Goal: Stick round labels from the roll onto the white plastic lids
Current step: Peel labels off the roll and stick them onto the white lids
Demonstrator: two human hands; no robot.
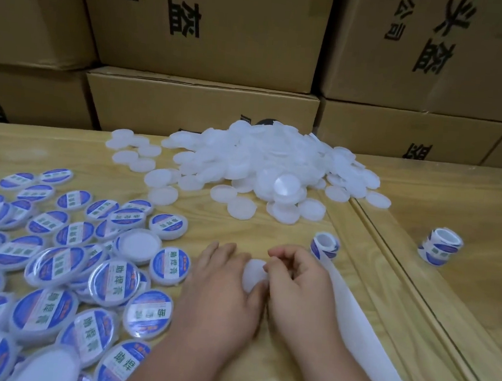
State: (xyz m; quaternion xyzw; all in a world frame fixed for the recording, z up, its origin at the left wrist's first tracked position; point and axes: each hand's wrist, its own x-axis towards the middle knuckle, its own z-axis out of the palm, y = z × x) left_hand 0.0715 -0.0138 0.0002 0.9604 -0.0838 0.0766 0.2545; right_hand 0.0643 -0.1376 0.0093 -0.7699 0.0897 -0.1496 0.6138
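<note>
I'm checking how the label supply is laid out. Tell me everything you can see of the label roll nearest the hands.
The label roll is small and stands on end on the wooden table, its hollow white core facing up. Blue-and-white printed labels wrap its outside. A long strip of bare white backing paper trails from it toward the camera, passing beside the right hand. The roll sits just beyond that hand; whether they touch is unclear.

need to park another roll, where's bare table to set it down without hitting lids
Bare wood lies right of the groove, between the second label roll and the table's far edge. A smaller patch sits between the blank lid pile and both hands. The left side is crowded with labelled lids.
</note>
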